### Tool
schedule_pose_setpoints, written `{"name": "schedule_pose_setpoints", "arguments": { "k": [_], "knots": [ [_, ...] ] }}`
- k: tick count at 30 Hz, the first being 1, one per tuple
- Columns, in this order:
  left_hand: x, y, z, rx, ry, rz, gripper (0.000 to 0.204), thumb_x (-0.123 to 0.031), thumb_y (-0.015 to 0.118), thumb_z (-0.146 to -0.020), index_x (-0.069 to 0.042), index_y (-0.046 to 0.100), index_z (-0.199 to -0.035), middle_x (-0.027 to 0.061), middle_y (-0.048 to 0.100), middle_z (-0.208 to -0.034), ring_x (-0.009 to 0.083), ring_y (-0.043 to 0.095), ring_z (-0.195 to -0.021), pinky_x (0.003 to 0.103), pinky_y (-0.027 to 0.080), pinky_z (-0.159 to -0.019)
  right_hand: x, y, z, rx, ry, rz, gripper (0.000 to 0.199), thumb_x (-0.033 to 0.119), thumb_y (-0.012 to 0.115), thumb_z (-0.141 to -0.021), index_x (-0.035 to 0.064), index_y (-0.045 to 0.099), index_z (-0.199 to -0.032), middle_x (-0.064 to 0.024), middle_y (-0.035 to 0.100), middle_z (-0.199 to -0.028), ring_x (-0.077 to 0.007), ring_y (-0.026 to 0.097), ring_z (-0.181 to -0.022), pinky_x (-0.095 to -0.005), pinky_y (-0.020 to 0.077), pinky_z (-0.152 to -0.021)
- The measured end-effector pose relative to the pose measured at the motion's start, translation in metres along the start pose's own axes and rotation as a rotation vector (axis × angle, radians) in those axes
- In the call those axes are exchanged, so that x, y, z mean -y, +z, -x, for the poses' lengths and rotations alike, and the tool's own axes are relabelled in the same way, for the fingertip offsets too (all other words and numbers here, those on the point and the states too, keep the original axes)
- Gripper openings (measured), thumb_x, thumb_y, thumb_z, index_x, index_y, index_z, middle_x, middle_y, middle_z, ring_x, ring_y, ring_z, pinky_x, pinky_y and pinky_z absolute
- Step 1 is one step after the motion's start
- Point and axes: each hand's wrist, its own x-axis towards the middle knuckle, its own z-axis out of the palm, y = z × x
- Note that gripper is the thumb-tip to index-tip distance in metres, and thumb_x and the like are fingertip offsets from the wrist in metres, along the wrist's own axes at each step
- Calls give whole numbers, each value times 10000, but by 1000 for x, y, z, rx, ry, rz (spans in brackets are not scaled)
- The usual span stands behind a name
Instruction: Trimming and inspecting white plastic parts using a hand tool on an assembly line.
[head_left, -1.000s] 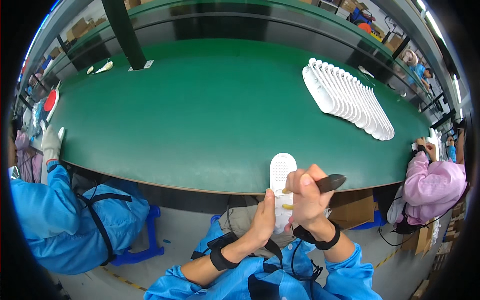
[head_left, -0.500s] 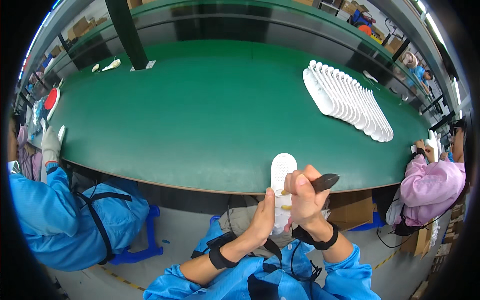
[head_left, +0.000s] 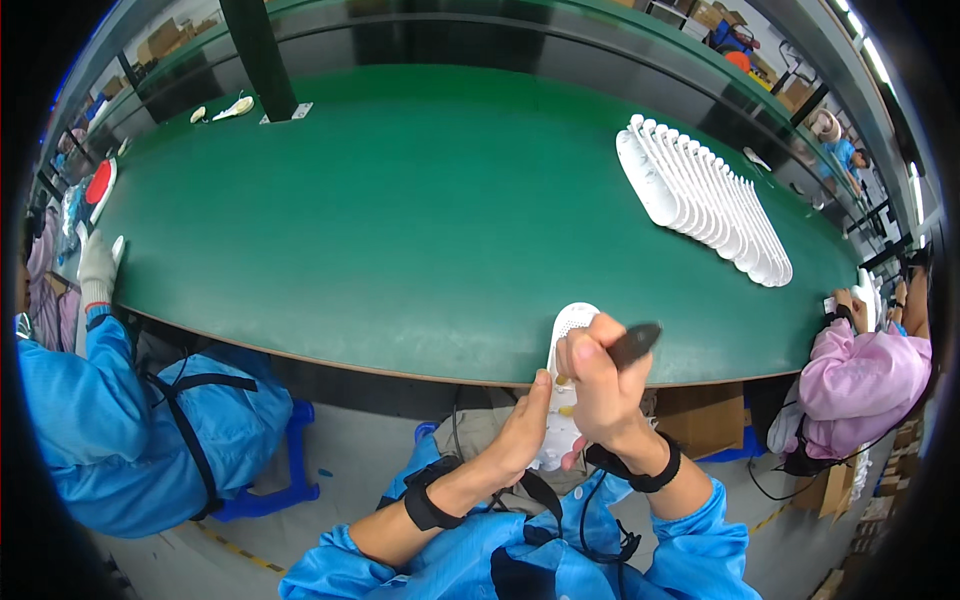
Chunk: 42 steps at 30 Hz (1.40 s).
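Observation:
A long white shoe sole (head_left: 566, 325) with a perforated toe or heel end lies across the table's near edge, its near part reaching over my lap. Small yellow patches show on its middle. My left hand (head_left: 523, 430) holds the sole along its left side, thumb stretched along the edge. Above the sole's right side, my right hand (head_left: 603, 385) is closed in a fist around a tool with a dark, thick handle (head_left: 634, 345). The tool's working end is hidden by the fist and cannot be made out.
A slanted row of several white soles (head_left: 700, 200) stands on the green table (head_left: 400, 220) at the right. A green post (head_left: 260, 60) rises at the far left. Co-workers sit at both sides, one in a blue sleeve (head_left: 75, 420), one in pink (head_left: 860, 380). A cardboard box (head_left: 700, 420) sits underneath.
My right hand has moved slightly forward and left over the sole, with the dark handle. The sole tilts a little more to the right, and my left hand stays at its side.

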Motion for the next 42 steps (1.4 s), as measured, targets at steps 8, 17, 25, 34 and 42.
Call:
{"name": "schedule_pose_setpoints", "arguments": {
  "k": [8, 17, 25, 34, 42],
  "knots": [
    [4, -2, -2, 0, -41, 14, 675, -544, 70, -907, -17, 491, -916, 93, 527, -606, 184, 520, -465, 285, 440, -429, -6, 14, -37, -74, 305, 232, 224, 128, 467, -787, -6, 426, -613, -41, 386, -483, -107, 369, -458, -302, 295, -419],
    [-5, 6, 5, 11, -135, 184, 667, -592, 101, -885, -38, 470, -936, 115, 507, -628, 208, 505, -470, 333, 461, -451, 7, 3, -41, -148, 232, -225, 234, 105, 450, -820, 60, 378, -601, 41, 363, -506, -63, 296, -430, -255, 254, -398],
    [-4, 2, 5, 45, -90, 110, 597, -559, 116, -902, -70, 444, -1001, 105, 533, -643, 179, 530, -468, 298, 478, -440, 15, -6, -1, 4, -15, -229, 238, 73, 448, -835, 44, 364, -614, 1, 375, -525, -63, 327, -477, -235, 283, -428],
    [-7, 2, 5, -1, -104, 15, 600, -538, 96, -909, -57, 447, -981, 98, 532, -616, 179, 530, -461, 284, 455, -418, 6, -3, -12, -24, 9, -353, 263, 95, 460, -814, 57, 354, -577, 40, 330, -505, -55, 285, -471, -248, 228, -422],
    [-4, 3, 3, -62, -98, 31, 606, -541, 107, -909, -48, 457, -952, 99, 532, -614, 180, 532, -465, 286, 462, -428, 10, -2, -18, 38, 140, -307, 245, 103, 466, -813, 51, 382, -589, 36, 361, -510, -48, 305, -484, -237, 245, -433]
  ]
}}
